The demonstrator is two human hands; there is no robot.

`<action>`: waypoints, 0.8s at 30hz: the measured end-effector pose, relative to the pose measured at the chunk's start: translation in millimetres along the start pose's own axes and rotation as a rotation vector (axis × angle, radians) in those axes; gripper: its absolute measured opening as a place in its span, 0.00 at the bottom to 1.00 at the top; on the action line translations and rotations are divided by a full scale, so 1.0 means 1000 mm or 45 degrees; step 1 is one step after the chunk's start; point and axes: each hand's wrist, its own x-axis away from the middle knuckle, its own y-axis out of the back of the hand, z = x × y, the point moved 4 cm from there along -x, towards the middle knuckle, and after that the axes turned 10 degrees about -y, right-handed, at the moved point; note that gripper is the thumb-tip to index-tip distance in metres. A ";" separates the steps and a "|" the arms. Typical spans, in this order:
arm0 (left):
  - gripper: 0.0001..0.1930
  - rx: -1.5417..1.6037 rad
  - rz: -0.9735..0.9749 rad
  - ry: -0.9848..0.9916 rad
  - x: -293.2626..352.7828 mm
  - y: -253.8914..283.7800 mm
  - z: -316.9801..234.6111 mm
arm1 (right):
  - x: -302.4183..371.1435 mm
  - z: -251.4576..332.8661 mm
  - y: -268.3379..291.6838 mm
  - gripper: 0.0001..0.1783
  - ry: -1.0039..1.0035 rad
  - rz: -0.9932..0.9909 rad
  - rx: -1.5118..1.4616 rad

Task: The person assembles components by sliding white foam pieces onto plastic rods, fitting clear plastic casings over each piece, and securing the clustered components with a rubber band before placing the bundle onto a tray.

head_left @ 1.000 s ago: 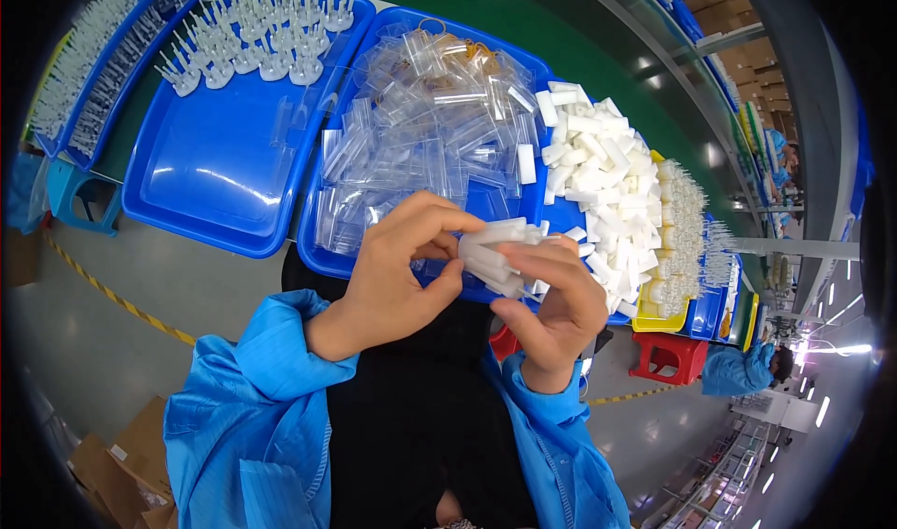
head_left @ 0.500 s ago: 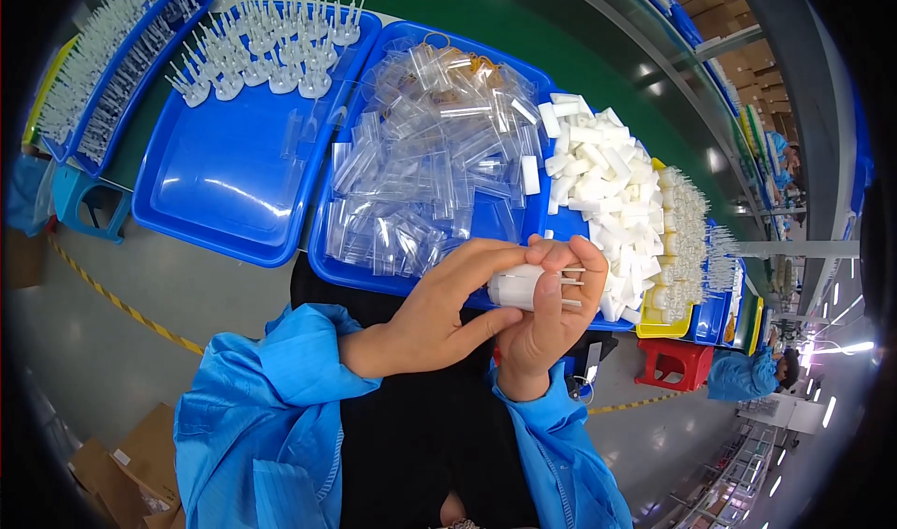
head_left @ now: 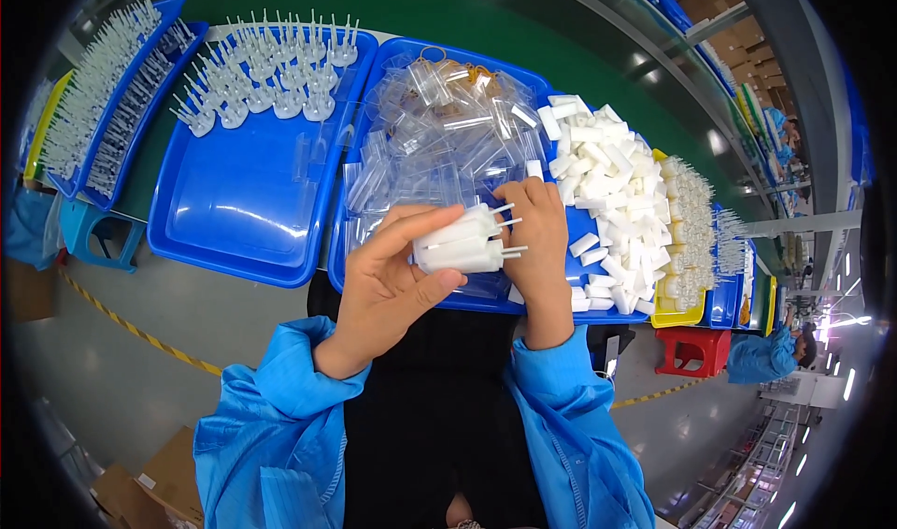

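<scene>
At the centre of the frame, above the near part of a blue tray [head_left: 385, 62], a bundle of white blocks [head_left: 462, 246], slightly tilted, thin rods [head_left: 515, 250] pointing right. Around its left end, left hand [head_left: 378, 281] in a closed grip. Just beside the rod tips, right hand [head_left: 537, 235], fingers curled, impossible to tell whether holding anything. Around both, clear plastic sleeves [head_left: 402, 169].

Possible trouble, judging from this hold: blocks sliding out of line from uneven finger pressure; rods bent by a knock from so near a right hand; tips snagging on loose sleeves.

Tight on two sides: tray's near edge just below the bundle, heaped loose white blocks [head_left: 607, 164] to the right. More room toward the left of the frame, over the broad bottom of a neighbouring tray [head_left: 238, 202], below upright pronged parts [head_left: 280, 76].
</scene>
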 end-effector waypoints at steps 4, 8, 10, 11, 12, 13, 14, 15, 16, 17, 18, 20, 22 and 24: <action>0.22 0.051 0.026 -0.029 0.000 0.003 0.004 | 0.001 -0.004 0.006 0.13 0.029 -0.039 -0.018; 0.20 -0.279 0.058 -0.200 0.000 0.002 -0.005 | 0.011 -0.012 0.043 0.14 -0.097 -0.248 -0.471; 0.20 -0.313 0.059 -0.239 0.000 0.001 -0.005 | 0.014 -0.013 0.049 0.14 -0.130 -0.185 -0.949; 0.20 -0.314 0.050 -0.224 0.000 0.000 -0.005 | 0.018 -0.013 0.052 0.14 -0.108 -0.190 -0.962; 0.20 -0.325 0.032 -0.211 0.000 -0.001 -0.005 | 0.020 -0.012 0.054 0.14 -0.112 -0.197 -0.959; 0.20 -0.341 0.034 -0.211 0.000 -0.002 -0.004 | 0.023 -0.012 0.055 0.14 -0.115 -0.193 -1.029; 0.20 -0.340 0.038 -0.209 -0.001 -0.004 -0.004 | 0.025 -0.011 0.056 0.15 -0.117 -0.186 -1.101; 0.20 -0.354 0.052 -0.233 -0.001 -0.006 -0.004 | 0.028 -0.010 0.059 0.15 -0.104 -0.176 -1.132; 0.19 -0.370 0.063 -0.257 -0.001 -0.008 -0.005 | 0.030 -0.009 0.062 0.15 -0.107 -0.177 -1.133; 0.19 -0.372 0.064 -0.254 -0.001 -0.009 -0.005 | 0.033 -0.007 0.063 0.16 -0.096 -0.151 -1.223; 0.19 -0.413 0.069 -0.293 0.000 -0.009 -0.006 | 0.036 -0.006 0.062 0.17 -0.083 -0.117 -1.318; 0.18 -0.466 0.066 -0.328 0.001 -0.009 -0.006 | 0.043 -0.003 0.059 0.17 -0.038 -0.057 -1.425; 0.18 -0.506 0.065 -0.376 0.000 -0.014 -0.008 | 0.050 0.002 0.059 0.18 0.004 0.001 -1.528; 0.18 -0.547 0.074 -0.387 0.000 -0.016 -0.006 | 0.054 0.007 0.059 0.18 0.029 0.048 -1.407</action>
